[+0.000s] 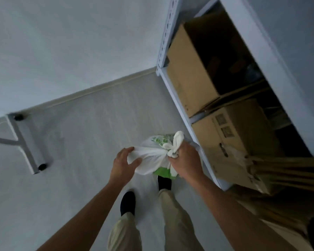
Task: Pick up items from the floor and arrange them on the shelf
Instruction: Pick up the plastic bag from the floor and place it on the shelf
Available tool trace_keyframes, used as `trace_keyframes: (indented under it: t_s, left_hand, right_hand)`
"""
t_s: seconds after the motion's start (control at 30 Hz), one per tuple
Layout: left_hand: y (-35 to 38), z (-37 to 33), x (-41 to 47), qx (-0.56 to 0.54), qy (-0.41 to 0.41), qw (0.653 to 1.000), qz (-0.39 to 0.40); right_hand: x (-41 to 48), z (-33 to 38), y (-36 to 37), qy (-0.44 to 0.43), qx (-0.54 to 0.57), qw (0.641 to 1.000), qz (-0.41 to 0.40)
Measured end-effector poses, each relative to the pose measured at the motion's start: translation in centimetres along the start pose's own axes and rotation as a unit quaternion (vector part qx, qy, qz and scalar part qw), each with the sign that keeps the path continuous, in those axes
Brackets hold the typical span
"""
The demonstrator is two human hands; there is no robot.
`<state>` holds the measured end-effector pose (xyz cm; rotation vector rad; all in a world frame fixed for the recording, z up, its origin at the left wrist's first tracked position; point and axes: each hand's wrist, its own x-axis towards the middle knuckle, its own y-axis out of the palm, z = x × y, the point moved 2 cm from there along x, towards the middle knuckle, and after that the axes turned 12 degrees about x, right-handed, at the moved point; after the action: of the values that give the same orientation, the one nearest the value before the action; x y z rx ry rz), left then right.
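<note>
A white plastic bag [152, 154] with green print, knotted at the top, hangs in the air above my feet. My right hand [185, 163] grips the knot. My left hand [123, 163] holds the bag's left side, fingers curled around the plastic. The white metal shelf [176, 98] runs along the right, its low front rail just right of the bag.
Two cardboard boxes [190, 77] [232, 142] sit on the shelf's bottom level. Flat brown cardboard or paper pieces [286, 171] stick out at the right. A white metal table leg [27, 140] with black feet stands on the floor at left. A wall with a skirting board lies ahead.
</note>
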<state>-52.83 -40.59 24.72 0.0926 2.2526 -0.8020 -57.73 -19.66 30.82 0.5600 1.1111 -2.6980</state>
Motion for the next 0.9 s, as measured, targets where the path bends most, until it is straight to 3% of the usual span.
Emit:
trace_keyframes:
  t_s: [0.23,0.37,0.47,0.67,0.77,0.9]
  left_hand:
    - [-0.7,-13.2,-13.0,-0.084,0.066,0.992,0.068]
    - [2.7,-20.9,-19.9,-0.150,0.095,0.966,0.187]
    - [6.5,-25.4,-24.0,-0.133,0.119,0.948,0.264]
    - [17.0,-29.7,-31.4,-0.104,0.060,0.890,0.440]
    - [22.5,-31.0,-34.2,-0.139,0.020,0.837,0.529]
    - [28.0,-33.0,-37.3,-0.106,0.030,0.818,0.565]
  right_hand:
    - [-18.0,2.9,-16.5,0.077,0.058,0.976,-0.197]
    - [-26.9,2.8,-23.5,0.140,0.147,0.933,-0.298]
    - [-32.0,1.6,-27.8,0.176,0.214,0.887,-0.371]
    - [-40.0,-3.8,-35.1,0.192,0.332,0.777,-0.499]
    - [-41.7,-8.0,-38.5,0.179,0.415,0.715,-0.533]
    - [-41.6,-14.0,-43.0,0.163,0.537,0.644,-0.521]
